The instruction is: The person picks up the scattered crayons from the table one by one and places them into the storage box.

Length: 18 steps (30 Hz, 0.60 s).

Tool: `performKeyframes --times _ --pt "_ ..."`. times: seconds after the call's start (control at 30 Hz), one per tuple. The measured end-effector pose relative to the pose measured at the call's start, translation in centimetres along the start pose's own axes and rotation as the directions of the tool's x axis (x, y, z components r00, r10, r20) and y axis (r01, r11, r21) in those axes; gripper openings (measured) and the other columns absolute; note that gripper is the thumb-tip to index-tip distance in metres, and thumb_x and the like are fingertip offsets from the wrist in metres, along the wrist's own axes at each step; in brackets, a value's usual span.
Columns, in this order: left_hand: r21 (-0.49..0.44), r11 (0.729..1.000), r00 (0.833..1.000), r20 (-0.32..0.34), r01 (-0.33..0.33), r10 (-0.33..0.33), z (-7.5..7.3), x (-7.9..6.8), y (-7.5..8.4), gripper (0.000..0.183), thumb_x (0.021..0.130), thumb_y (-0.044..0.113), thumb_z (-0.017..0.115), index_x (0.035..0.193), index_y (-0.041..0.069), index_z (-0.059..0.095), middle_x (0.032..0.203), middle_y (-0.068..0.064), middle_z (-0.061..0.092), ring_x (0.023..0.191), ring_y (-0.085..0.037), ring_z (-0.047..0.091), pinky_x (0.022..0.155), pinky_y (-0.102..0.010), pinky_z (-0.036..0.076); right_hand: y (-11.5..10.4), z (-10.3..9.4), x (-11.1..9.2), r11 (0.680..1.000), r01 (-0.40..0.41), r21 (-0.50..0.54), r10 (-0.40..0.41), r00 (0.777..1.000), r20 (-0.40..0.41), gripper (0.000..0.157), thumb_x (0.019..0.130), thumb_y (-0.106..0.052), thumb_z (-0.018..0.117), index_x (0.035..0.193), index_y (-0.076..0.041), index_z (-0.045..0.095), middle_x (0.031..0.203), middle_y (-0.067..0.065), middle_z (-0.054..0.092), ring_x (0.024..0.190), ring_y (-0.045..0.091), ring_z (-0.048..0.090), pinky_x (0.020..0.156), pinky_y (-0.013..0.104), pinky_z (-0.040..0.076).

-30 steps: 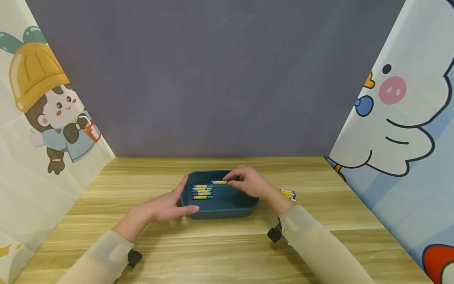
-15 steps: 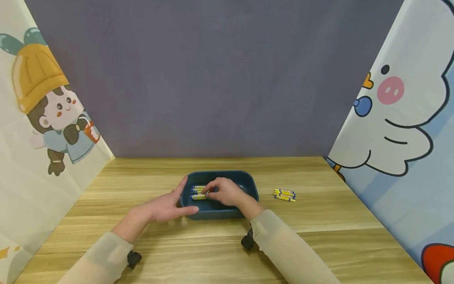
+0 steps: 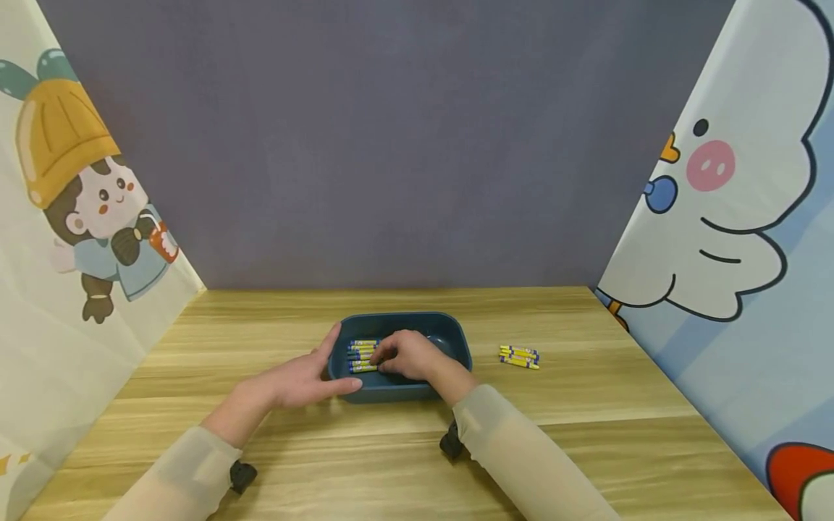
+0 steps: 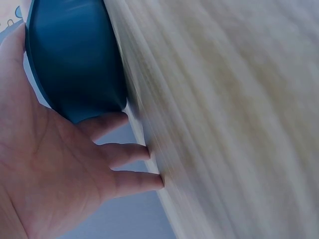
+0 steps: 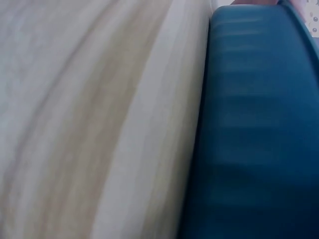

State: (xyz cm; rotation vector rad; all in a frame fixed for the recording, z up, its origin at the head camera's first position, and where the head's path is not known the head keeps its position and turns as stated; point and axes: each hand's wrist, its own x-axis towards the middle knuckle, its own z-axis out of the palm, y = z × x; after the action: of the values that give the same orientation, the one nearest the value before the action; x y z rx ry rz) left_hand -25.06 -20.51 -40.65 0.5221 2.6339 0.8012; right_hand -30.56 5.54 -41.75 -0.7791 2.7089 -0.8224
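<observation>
- Plain purple-grey fabric (image 3: 397,145) rises behind a light, wood-grained table (image 3: 313,463), and on either side we see pale panels printed with cartoon figures.
- On the middle of that table sits a dark blue, rounded rectangular tray (image 3: 397,394), upright and smooth-walled.
- Inside it, toward the left end, we see short, thin crayons in yellow wrappers with blue ends (image 3: 361,349), laid side by side in a row; their right ends are partly covered.
- Right of the tray, well apart from it, lies a small cluster of yellow-tipped crayons in yellow and blue wrappers (image 3: 519,357).
- Of the hands, we find the left hand (image 3: 302,380) spread wide around the tray's left end, touching it, with lower fingertips on the table.
- We see the right hand (image 3: 413,354) inside the tray, fingers bent at the row's right ends; we cannot tell whether it pinches a crayon.
- One second ago, the right hand was farther back, at a crayon apart from the row; the left hand has kept its place.
</observation>
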Motion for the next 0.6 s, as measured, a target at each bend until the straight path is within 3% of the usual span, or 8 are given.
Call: performKeyframes --times 0.2,0.37,0.6 --pt "-0.002 1.0 1.0 -0.004 0.003 -0.003 0.1 0.0 0.0 0.125 0.1 0.076 0.062 0.176 0.019 -0.018 0.166 -0.034 0.046 0.147 -0.043 0.058 0.12 -0.062 0.047 0.0 0.0 0.0 1.0 0.011 -0.005 -0.011 1.0 -0.012 0.015 0.1 -0.015 0.083 0.111 -0.023 0.087 0.11 -0.003 0.081 0.103 0.015 0.071 0.097 0.04 0.059" --pt "0.004 1.0 1.0 -0.012 0.005 -0.004 0.1 0.0 -0.1 0.126 0.099 0.077 0.063 0.176 0.019 -0.018 0.17 -0.034 0.04 0.151 -0.046 0.054 0.12 -0.064 0.046 0.0 -0.6 -0.3 0.999 0.052 0.0 -0.052 0.997 -0.052 0.014 0.103 -0.02 0.08 0.115 -0.023 0.086 0.117 -0.004 0.079 0.101 0.013 0.068 0.09 0.036 0.057" --pt "0.0 1.0 1.0 -0.017 -0.001 0.001 0.2 0.2 -0.2 0.126 0.099 0.078 0.063 0.176 0.017 -0.016 0.171 -0.033 0.039 0.151 -0.046 0.053 0.122 -0.064 0.044 0.8 -4.2 -2.5 0.992 0.103 0.07 -0.094 0.987 -0.127 0.02 0.106 -0.021 0.076 0.124 -0.017 0.084 0.114 -0.002 0.079 0.091 0.012 0.066 0.08 0.033 0.057"
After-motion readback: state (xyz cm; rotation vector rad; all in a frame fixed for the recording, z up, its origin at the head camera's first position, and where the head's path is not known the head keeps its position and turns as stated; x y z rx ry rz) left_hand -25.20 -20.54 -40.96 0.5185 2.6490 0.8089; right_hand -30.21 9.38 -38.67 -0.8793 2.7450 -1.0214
